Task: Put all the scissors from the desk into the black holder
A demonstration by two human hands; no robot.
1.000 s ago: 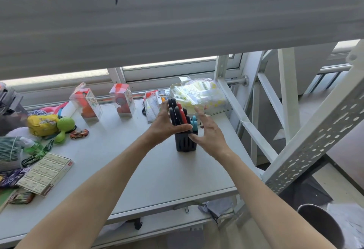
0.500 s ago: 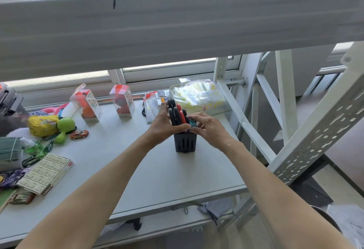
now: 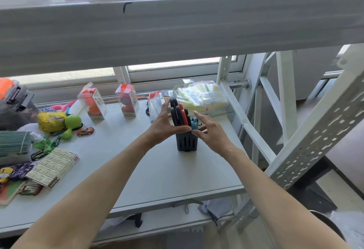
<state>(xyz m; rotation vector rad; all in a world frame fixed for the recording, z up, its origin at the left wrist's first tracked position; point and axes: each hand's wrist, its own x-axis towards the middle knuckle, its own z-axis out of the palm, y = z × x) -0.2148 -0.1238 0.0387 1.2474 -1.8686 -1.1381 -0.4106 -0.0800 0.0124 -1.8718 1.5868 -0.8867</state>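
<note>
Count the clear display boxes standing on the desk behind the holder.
2. One clear display box stands at the back left with an orange item inside; the other stands just right of it, left of the black holder. Clutter may hide more.

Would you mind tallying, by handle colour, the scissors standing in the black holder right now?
Black-handled scissors: 2
Red-handled scissors: 1
Blue-handled scissors: 1
Total: 4 that can be told apart in the black holder; the left hand and the overlapping handles may hide more.
</note>
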